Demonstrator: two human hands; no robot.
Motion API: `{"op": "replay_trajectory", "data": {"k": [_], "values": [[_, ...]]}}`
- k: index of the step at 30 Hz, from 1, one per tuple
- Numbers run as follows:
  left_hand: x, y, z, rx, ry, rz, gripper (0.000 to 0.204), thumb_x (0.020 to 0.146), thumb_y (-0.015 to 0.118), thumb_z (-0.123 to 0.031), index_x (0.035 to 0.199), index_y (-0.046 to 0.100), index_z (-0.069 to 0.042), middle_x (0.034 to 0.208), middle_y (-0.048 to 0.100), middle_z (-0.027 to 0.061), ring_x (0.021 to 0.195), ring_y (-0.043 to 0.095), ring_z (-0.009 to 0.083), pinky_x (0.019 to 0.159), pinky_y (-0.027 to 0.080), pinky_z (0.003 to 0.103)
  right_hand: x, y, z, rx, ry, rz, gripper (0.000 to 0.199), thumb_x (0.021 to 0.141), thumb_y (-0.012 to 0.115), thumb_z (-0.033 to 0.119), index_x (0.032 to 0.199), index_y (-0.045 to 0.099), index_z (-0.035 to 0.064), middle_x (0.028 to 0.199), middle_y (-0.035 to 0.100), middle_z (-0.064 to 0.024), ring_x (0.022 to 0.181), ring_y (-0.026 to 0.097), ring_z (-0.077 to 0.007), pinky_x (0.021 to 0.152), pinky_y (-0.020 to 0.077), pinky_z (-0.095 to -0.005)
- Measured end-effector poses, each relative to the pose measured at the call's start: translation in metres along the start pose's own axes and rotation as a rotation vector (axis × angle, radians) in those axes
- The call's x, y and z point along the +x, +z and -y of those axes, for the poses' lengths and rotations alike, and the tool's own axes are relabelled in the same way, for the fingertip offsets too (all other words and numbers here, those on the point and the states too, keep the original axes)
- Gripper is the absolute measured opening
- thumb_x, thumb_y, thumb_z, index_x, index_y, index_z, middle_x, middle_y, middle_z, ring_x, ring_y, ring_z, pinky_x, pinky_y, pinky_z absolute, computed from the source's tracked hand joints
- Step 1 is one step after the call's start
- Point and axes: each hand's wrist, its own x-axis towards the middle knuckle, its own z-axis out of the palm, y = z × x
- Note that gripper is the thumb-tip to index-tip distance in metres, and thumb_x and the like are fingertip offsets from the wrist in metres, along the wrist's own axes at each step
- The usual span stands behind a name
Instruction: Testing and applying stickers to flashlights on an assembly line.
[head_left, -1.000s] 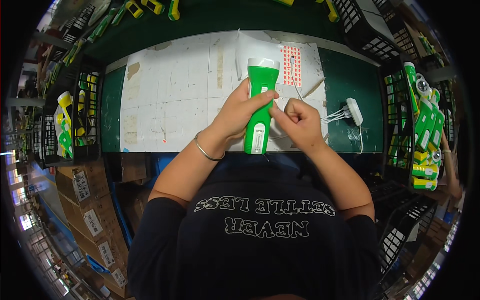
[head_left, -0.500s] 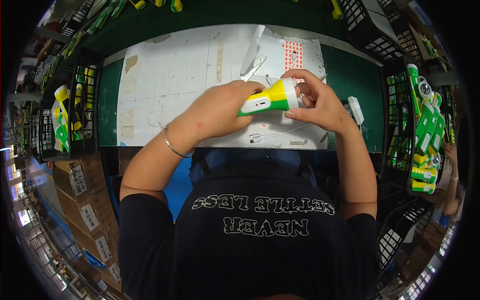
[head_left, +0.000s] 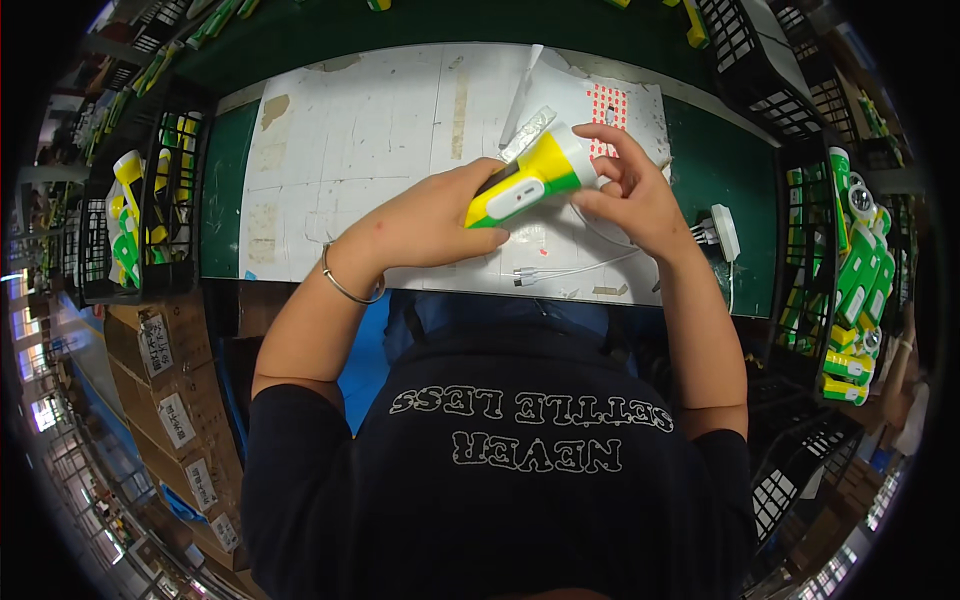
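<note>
A yellow, green and white flashlight (head_left: 541, 180) is held tilted above the table, its wide white head up and to the right. My left hand (head_left: 425, 218) wraps around the handle end, thumb below it. At the head, my right hand (head_left: 640, 195) has its index finger by the upper rim and its thumb by the lower rim, with the other fingers curled in front of the lens end. What those curled fingers touch is hidden. Beneath, a white charging cable (head_left: 570, 270) with several plugs lies near the table's front edge. Crumpled clear wrapping (head_left: 530, 134) is behind the flashlight.
A worn white sheet (head_left: 350, 140) covers the green table (head_left: 725, 165). Red markings (head_left: 607, 108) show at its far right. A white charger block (head_left: 724, 232) with cables stands right. Black crates of flashlights flank the table, left (head_left: 150, 215) and right (head_left: 815, 240). Cardboard boxes (head_left: 165, 400) are stacked lower left.
The flashlight has tilted more steeply, its head rising, and its side panel has turned. Both hands stay at it, the right one shifting slightly up. The whole view has shifted a little.
</note>
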Motion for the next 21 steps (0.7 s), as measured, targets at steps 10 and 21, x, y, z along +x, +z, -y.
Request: {"op": "replay_trajectory", "data": {"k": [10,21], "values": [[0.01,0.029,0.006,-0.473,-0.098,-0.204,0.072,0.074,0.071,-0.026,0.129,0.034,0.003,0.113,0.053,0.0178,0.103,0.053,0.0235,0.089,0.042,0.031,0.025,0.013,-0.036,-1.145,0.041,-0.283,0.028,0.078,0.063,0.033,0.088,0.058,0.0073,0.088,0.06,-0.0111,0.077,0.06,-0.0268,0.068,0.0479,-0.0371],[0.031,0.054,0.011,-0.391,0.01,-0.287,0.072,0.074,0.071,-0.024,0.13,0.033,0.001,0.117,0.051,0.0153,0.105,0.051,0.0206,0.09,0.041,0.031,-0.008,0.0,-0.015,0.037,0.06,-0.096,0.012,0.085,0.061,0.01,0.09,0.06,-0.0004,0.079,0.06,-0.0017,0.072,0.055,-0.0072,0.069,0.0434,-0.0198]]}}
